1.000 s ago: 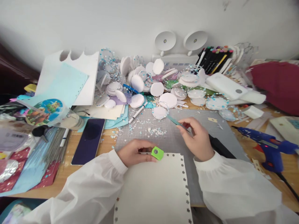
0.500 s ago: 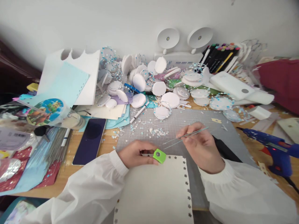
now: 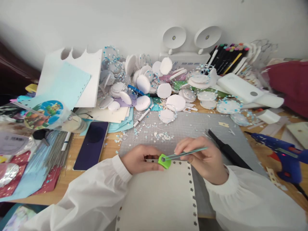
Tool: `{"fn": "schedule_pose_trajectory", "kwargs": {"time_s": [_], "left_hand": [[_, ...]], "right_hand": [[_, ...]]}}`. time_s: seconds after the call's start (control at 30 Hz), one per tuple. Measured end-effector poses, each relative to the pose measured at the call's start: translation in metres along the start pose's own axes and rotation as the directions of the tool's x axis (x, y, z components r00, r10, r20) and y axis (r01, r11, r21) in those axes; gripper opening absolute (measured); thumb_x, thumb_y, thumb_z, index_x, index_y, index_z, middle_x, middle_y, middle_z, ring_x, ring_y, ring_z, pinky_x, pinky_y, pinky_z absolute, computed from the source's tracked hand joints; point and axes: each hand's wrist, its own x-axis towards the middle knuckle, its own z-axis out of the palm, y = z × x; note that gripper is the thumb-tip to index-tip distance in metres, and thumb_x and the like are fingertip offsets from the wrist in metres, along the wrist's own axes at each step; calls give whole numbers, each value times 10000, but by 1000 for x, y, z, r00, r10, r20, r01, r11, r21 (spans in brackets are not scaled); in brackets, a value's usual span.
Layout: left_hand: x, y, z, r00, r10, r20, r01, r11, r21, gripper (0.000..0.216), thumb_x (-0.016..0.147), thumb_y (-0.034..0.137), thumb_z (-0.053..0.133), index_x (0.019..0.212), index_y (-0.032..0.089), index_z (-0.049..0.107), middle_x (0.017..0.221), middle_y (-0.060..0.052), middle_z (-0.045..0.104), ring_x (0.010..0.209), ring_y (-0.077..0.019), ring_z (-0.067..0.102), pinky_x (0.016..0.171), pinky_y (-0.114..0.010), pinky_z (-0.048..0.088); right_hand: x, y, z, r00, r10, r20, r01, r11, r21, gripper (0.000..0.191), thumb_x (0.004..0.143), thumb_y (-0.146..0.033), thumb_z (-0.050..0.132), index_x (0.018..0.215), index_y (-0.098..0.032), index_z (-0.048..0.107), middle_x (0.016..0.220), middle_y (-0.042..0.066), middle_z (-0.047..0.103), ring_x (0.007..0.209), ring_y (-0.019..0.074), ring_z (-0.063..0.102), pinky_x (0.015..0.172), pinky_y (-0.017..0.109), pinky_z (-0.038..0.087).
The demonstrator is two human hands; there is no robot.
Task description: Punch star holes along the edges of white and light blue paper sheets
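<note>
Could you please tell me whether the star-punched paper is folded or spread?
Spread, where visible: the star-punched paper shows one broad face without a crease.

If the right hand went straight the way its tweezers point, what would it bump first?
The green punch, most likely: the tweezers in the right hand have their tips over the punch's middle, though I can't tell whether they touch.

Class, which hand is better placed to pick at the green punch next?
Likely the right hand: it holds tweezers, tips at the green punch, which the left hand holds.
</note>
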Motion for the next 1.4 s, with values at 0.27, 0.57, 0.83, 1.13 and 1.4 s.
{"fn": "schedule_pose_trajectory", "kwargs": {"time_s": [0.27, 0.57, 0.83, 1.13, 1.4], "left_hand": [[-1, -2, 0, 1000, -4, 0, 4, 1000, 7, 333, 777, 383, 663, 939, 93, 676, 723, -9, 530, 638, -100, 417, 574, -198, 334], [0, 2, 1, 1000, 8, 7, -8, 999, -33, 285, 783, 335, 666, 930, 91, 678, 738, -16, 552, 655, -101, 437, 572, -187, 340], [0, 1, 0, 1000, 0, -4, 0, 1000, 18, 353, 779, 420, 658, 921, 97, 683, 721, -13, 540, 638, -102, 416, 561, -199, 327], [-1, 0, -1, 1000, 19, 6, -19, 998, 54, 381, 788, 449, 643, 951, 107, 685, 713, -10, 532, 638, -102, 420, 563, -197, 334], [0, 1, 1, 1000, 19, 15, -20, 999, 45, 354, 791, 413, 650, 962, 105, 686, 746, -29, 560, 658, -111, 449, 573, -201, 351]], "right_hand": [[2, -1, 3, 997, -83, 1, 83, 996, -45, 270, 800, -10, 587, 936, -242, 597, 823, 24, 688, 760, 185, 645, 692, 385, 515], [1, -3, 1, 996, -67, -66, 66, 998, -8, 265, 805, -35, 606, 949, -257, 595, 812, 16, 681, 754, 178, 647, 684, 371, 518], [1, 0, -1, 998, -60, 22, 61, 998, -16, 243, 798, -42, 614, 929, -247, 603, 838, 38, 689, 768, 191, 651, 687, 383, 527], [4, 1, 1, 996, -80, 31, 80, 997, -4, 232, 808, -41, 600, 931, -237, 600, 827, 39, 687, 767, 189, 645, 685, 383, 522], [1, 1, 0, 994, -12, -105, 14, 1000, 11, 214, 805, -64, 625, 906, -250, 589, 790, 10, 674, 757, 175, 643, 684, 364, 526]]}}
